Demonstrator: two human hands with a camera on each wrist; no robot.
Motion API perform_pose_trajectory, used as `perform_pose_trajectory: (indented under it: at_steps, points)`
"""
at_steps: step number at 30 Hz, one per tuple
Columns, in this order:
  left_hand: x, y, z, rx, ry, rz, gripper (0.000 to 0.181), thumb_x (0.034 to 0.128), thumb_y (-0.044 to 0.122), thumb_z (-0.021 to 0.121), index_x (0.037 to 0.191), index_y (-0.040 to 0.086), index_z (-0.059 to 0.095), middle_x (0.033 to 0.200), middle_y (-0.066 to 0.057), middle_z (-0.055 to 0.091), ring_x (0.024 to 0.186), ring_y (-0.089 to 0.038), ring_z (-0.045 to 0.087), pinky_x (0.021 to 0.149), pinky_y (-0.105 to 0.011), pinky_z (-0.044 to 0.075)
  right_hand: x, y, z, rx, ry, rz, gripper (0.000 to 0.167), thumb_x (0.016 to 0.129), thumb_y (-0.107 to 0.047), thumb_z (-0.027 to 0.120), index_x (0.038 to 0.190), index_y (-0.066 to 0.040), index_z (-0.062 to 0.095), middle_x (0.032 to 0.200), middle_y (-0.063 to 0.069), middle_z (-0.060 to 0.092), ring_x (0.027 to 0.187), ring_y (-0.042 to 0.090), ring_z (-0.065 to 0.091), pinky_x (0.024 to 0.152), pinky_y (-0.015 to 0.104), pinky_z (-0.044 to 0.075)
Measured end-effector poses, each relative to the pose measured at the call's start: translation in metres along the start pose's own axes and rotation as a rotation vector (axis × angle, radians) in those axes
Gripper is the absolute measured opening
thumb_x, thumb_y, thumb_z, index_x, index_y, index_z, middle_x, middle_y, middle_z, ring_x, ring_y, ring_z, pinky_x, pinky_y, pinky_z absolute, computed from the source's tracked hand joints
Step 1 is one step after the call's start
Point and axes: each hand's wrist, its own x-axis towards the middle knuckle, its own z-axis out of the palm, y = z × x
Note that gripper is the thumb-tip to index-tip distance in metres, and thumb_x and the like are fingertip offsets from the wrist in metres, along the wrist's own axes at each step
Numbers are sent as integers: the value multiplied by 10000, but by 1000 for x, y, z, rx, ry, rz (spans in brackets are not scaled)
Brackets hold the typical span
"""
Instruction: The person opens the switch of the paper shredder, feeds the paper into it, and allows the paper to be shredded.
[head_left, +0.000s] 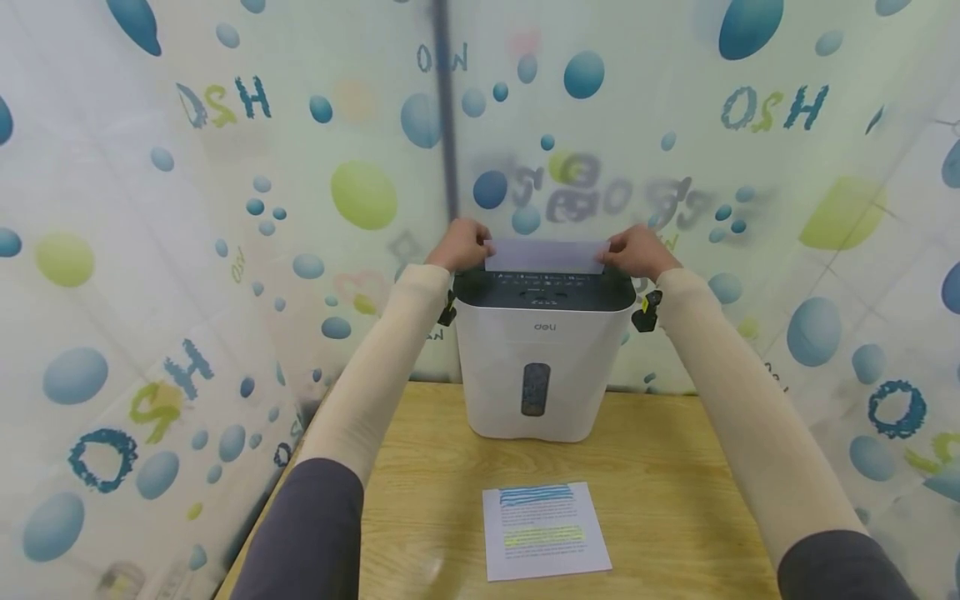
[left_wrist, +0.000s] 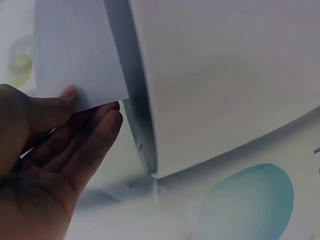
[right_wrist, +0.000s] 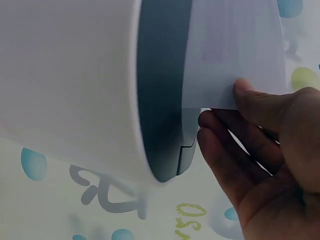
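A white paper shredder (head_left: pixel 495 367) with a dark top stands at the back of the table. Upright at its top slot is a sheet of paper (head_left: pixel 543 255), its lower edge hidden in the slot. My left hand (head_left: pixel 459 244) pinches the sheet's left edge between thumb and fingers; the left wrist view shows the thumb on the near face of the paper (left_wrist: pixel 80 50). At the opposite edge my right hand (head_left: pixel 637 250) pinches the sheet the same way, thumb in front and fingers behind, as the right wrist view shows beside the shredder's dark top (right_wrist: pixel 162 90).
On the wooden table (head_left: pixel 420 500), nearer to me, lies a printed sheet (head_left: pixel 543 562) with blue and yellow highlighted lines. A patterned curtain (head_left: pixel 300 150) with blue and green spots hangs close behind the shredder and along both sides.
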Motion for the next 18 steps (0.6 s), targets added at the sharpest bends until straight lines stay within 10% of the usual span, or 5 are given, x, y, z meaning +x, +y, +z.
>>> perform_pose_trajectory:
  at_steps: [9,18]
  points:
    - [0,-1,-2,-34,-56,-31,268,1010,244,647,1173,51,735,1163,-125,720,1035,-263,660,937,-431,550,-3,-9,-5,4,-69,7,460,1044,-366,565,1355,-37,644,1321,247,659,1188,410,622,1020,578,487]
    - [-8,11,-21,-62,-70,-26,674,950,567,639,1467,150,527,1472,-148,547,1334,-307,533,1092,-474,467,-10,-22,-12,78,-99,-6,754,994,-587,555,1567,-119,408,1607,194,414,1470,422,391,1161,616,362]
